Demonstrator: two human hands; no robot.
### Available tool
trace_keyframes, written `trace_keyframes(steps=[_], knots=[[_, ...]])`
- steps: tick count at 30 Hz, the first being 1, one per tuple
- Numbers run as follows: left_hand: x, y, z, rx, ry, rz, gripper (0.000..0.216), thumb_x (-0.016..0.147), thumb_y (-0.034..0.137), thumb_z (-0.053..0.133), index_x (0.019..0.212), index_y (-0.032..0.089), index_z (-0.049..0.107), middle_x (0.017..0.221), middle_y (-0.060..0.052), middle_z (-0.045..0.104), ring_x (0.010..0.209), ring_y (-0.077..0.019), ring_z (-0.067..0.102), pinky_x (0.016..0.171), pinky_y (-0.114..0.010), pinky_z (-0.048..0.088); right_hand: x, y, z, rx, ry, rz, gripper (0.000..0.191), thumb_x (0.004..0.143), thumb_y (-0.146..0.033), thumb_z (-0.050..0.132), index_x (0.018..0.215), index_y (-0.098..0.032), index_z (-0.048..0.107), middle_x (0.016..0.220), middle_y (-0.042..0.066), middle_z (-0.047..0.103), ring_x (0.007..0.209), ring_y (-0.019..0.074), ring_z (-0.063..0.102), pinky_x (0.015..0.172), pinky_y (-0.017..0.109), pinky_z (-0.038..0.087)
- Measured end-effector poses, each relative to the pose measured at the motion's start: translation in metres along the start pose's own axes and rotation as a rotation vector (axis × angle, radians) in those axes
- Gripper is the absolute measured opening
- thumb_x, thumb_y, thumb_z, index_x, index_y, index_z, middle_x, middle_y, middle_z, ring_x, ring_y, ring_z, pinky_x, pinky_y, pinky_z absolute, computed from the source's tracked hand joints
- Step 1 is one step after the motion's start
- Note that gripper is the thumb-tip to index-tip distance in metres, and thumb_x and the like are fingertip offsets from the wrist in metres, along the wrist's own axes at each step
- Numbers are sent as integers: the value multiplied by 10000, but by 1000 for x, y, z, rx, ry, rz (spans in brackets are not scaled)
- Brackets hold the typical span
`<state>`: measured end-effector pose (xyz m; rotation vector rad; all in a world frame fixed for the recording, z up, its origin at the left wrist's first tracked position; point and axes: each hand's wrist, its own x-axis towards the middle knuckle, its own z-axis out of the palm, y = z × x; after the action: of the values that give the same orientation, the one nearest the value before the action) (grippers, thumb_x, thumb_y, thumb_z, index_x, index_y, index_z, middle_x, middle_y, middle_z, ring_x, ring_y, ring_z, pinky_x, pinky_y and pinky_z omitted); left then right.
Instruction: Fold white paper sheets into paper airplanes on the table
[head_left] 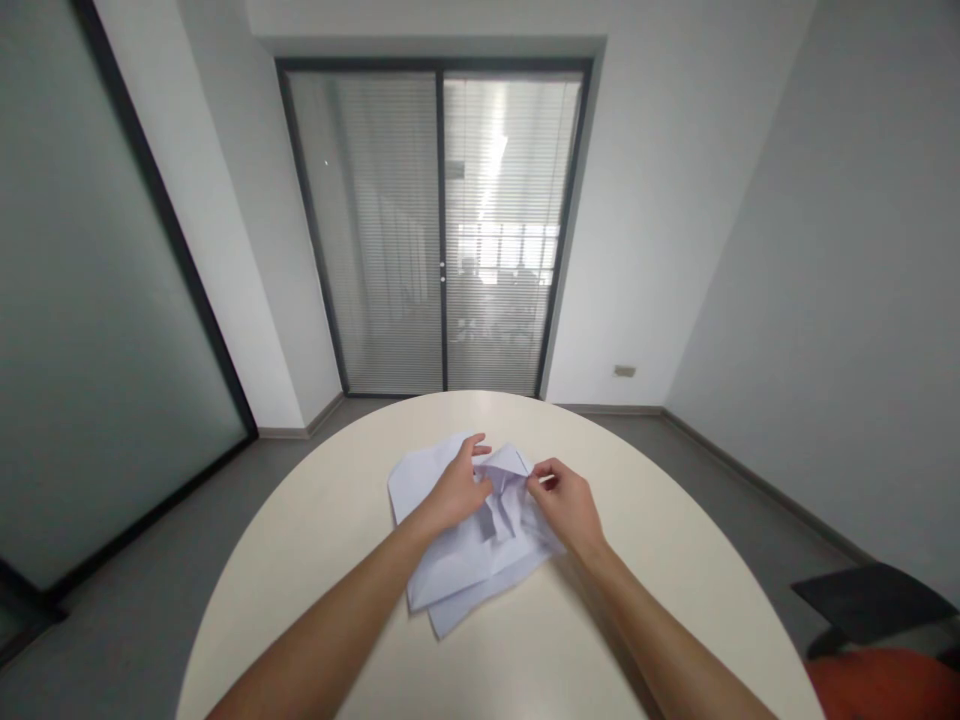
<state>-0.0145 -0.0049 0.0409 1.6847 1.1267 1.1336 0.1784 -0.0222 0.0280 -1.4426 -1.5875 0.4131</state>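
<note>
Several white paper sheets (457,575) lie loosely piled on the round table, creased and partly folded over. A lifted, bent paper corner (508,460) stands up between my hands. My right hand (566,500) is closed in a pinch on the edge of this raised paper. Over the left part of the pile is my left hand (457,490), its thumb and fingers apart; whether its fingertips press on the paper I cannot tell. The sheets' layers overlap, so how many there are is hidden.
The cream round tabletop (315,560) spreads around the paper. At the lower right stand a black chair back (874,600) and an orange seat (885,685). Beyond the table is a glass door with blinds (442,230); a frosted glass panel (97,300) is at the left.
</note>
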Motion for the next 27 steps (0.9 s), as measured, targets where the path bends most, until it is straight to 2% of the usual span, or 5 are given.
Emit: trace_keyframes(steps=[3, 7, 17, 23, 27], knots=[[-2, 5, -4, 287, 183, 132, 362, 806, 47, 568, 1119, 220, 507, 1124, -49, 610, 935, -171, 619, 803, -296, 493, 2, 4, 3, 96, -19, -10, 161, 767, -340, 562, 777, -202, 645, 720, 28, 698, 668, 196, 630, 645, 291, 455], [-8, 18, -10, 667, 185, 294, 155, 860, 70, 571, 914, 216, 567, 1032, -20, 595, 949, -176, 596, 807, -286, 484, 4, 10, 7, 215, -48, -2, 187, 770, -359, 549, 718, -195, 619, 690, 25, 668, 668, 190, 607, 651, 294, 449], [-12, 27, -15, 1033, 181, 235, 38, 939, 225, 603, 960, 229, 634, 997, -15, 662, 977, -194, 600, 771, -279, 465, 4, 14, 10, 203, -90, -16, 223, 808, -386, 562, 687, -201, 581, 663, 20, 631, 648, 184, 593, 647, 304, 457], [-14, 33, -12, 1167, 94, 268, 73, 959, 198, 554, 970, 227, 620, 1012, -33, 650, 993, -206, 593, 724, -276, 468, -2, 1, 8, 241, 18, -187, 441, 823, -421, 646, 1212, -223, 579, 1243, 110, 636, 1000, 234, 637, 777, 346, 539], [-15, 37, -10, 1190, 7, 320, 110, 967, 164, 523, 967, 217, 620, 1022, -34, 651, 995, -197, 600, 742, -282, 476, -1, -3, 5, 289, -26, -143, 389, 935, -477, 489, 1189, -224, 640, 1219, 106, 663, 1056, 246, 626, 823, 358, 536]])
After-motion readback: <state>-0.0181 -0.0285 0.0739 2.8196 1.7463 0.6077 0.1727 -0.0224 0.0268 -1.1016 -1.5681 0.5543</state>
